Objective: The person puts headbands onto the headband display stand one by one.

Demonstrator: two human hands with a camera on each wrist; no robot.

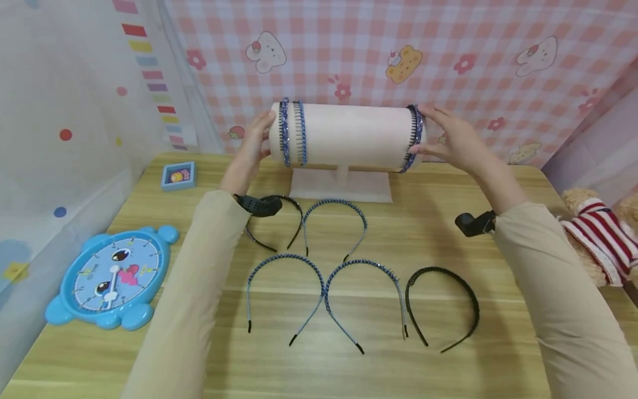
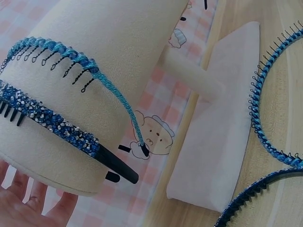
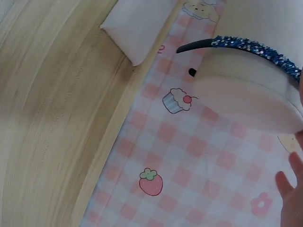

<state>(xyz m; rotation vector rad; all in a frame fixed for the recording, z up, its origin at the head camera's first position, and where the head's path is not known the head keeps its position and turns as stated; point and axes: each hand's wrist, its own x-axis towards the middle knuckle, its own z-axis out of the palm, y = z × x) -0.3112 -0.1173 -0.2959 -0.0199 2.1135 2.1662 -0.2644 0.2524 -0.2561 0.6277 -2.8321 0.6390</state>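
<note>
A cream cylindrical headband stand (image 1: 356, 136) carries a glittery dark-blue headband (image 1: 284, 133) and a blue braided headband (image 1: 302, 133) near its left end. Another glittery blue headband (image 1: 417, 130) sits near its right end. My left hand (image 1: 251, 141) touches the cylinder's left end, fingers loosely spread. At the opposite end, my right hand (image 1: 456, 138) has its thumb on the front of the glittery headband and a finger near its top. In the right wrist view, that hand's other fingers (image 3: 284, 184) extend past the cylinder's end.
Several headbands lie on the wooden table: blue braided ones (image 1: 335, 201) (image 1: 286, 256) (image 1: 363, 261), a black one (image 1: 476, 302) and a dark one (image 1: 299, 213). A blue toy clock (image 1: 144, 271) and small blue frame (image 1: 169, 183) are left; a teddy bear (image 1: 595, 233) is right. Behind hangs a checked curtain (image 1: 319, 50).
</note>
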